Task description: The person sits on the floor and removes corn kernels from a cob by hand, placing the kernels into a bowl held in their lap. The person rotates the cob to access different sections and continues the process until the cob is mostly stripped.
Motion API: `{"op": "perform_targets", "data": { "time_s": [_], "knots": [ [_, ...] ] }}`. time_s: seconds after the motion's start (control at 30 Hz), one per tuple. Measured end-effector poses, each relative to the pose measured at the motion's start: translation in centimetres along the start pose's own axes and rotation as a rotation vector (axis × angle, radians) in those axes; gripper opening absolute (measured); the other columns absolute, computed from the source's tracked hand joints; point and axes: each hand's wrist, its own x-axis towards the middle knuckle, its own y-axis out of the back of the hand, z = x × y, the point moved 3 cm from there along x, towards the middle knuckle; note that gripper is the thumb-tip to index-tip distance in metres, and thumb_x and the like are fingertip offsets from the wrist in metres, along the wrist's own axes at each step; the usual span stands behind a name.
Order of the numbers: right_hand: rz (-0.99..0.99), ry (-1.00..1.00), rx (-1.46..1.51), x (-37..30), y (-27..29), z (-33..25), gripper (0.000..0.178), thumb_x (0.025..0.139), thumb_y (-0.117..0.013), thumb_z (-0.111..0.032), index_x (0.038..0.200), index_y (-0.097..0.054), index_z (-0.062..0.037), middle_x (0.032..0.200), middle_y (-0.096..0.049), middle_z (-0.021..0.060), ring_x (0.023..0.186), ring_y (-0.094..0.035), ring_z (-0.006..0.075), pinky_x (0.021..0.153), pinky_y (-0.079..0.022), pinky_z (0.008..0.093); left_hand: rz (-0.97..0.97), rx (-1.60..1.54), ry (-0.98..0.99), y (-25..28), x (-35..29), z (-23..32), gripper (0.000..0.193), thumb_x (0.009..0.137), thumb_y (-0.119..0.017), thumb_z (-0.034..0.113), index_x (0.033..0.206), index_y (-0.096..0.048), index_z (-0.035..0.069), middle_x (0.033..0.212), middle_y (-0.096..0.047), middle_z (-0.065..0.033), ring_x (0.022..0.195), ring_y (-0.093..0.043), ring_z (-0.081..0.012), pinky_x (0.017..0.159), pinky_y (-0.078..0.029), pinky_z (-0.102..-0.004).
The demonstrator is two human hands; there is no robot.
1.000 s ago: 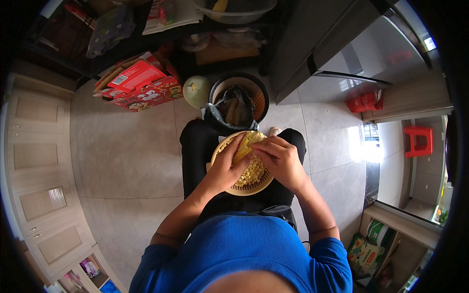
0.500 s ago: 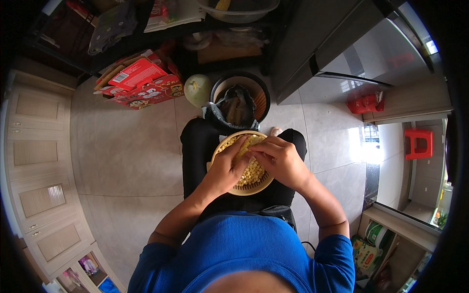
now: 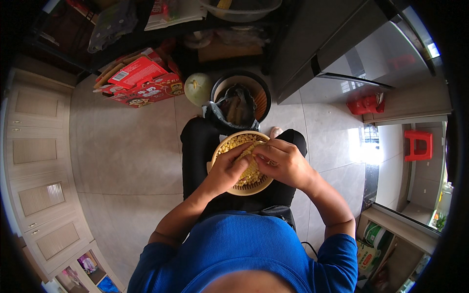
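Note:
A round tan basket (image 3: pixel 267 181) sits on my lap, with loose yellow corn kernels (image 3: pixel 250 177) inside. Over it I hold a corn cob (image 3: pixel 250 148), partly covered by my fingers. My left hand (image 3: pixel 225 170) is closed around the cob's left side. On the other side, my right hand (image 3: pixel 284 163) is closed with its fingertips and thumb pressed at the cob; whether loose kernels are between those fingers is hidden.
Beyond my knees stands a round bin (image 3: pixel 266 95) with a dark bag (image 3: pixel 211 115) over its near side. Left of it are a pale green round gourd (image 3: pixel 198 92) and red cartons (image 3: pixel 146 88). A clear plastic bowl (image 3: pixel 244 13) stands on the shelf above.
My right hand has shifted slightly, its fingers curling in more at the cob. The left hand sits a little lower and flatter around the cob.

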Motion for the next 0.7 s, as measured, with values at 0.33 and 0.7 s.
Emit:
{"op": "perform_targets", "data": {
  "time_s": [0.33,0.7],
  "knots": [
    [-0.117,-0.012,0.013,1.0,0.7,-0.1,0.022,0.071,-0.066,-0.003,0.092,-0.061,0.0001,0.083,-0.062,0.0131,0.069,-0.062,0.0264,0.063,-0.052,0.0329,0.022,0.248,-0.069,-0.4,-0.1,1.5,0.043,0.088,-0.055,0.018,0.122,-0.047,-0.005,0.106,-0.060,-0.0207,0.100,-0.059,-0.0270,0.087,-0.045,-0.0318],
    [-0.206,0.006,0.048,1.2,1.0,0.3,0.024,0.068,-0.067,-0.005,0.091,-0.061,0.0003,0.072,-0.060,0.0134,0.064,-0.060,0.0281,0.058,-0.049,0.0344,0.012,0.370,-0.187,-0.4,-0.1,2.1,0.042,0.086,-0.058,0.019,0.120,-0.050,-0.004,0.101,-0.061,-0.0221,0.094,-0.061,-0.0298,0.084,-0.047,-0.0334]
  ]
}}
